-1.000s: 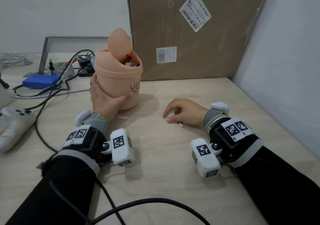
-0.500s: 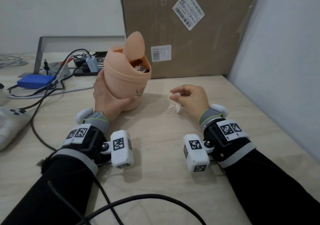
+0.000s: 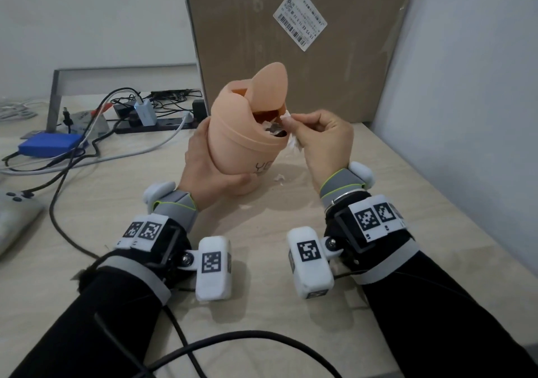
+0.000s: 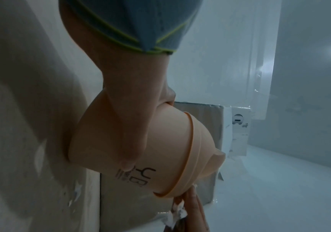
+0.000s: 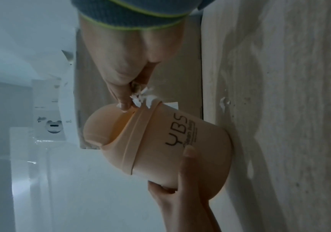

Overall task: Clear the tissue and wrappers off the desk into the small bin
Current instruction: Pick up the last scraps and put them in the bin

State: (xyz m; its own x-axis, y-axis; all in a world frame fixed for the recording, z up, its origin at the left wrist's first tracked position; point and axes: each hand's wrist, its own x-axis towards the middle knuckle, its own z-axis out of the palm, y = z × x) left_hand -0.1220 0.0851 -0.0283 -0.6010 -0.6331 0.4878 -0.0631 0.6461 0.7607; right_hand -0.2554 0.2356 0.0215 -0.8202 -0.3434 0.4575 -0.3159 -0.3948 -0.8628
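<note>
The left hand (image 3: 203, 170) grips the tilted bin (image 3: 247, 144); the right hand (image 3: 323, 138) pinches tissue (image 3: 286, 115) at its mouth, ready to drop it.

Your bin (image 3: 243, 144) is peachy orange with dark lettering, the tissue (image 3: 286, 117) is white. Desk (image 3: 262, 304) is pale woodgrain. Far left there's a bright blue box (image 3: 48, 148), far back a brown cardboard box (image 3: 291, 42) with a white barcode label (image 3: 300, 16). Your sleeves (image 3: 87, 328) are black.
</note>
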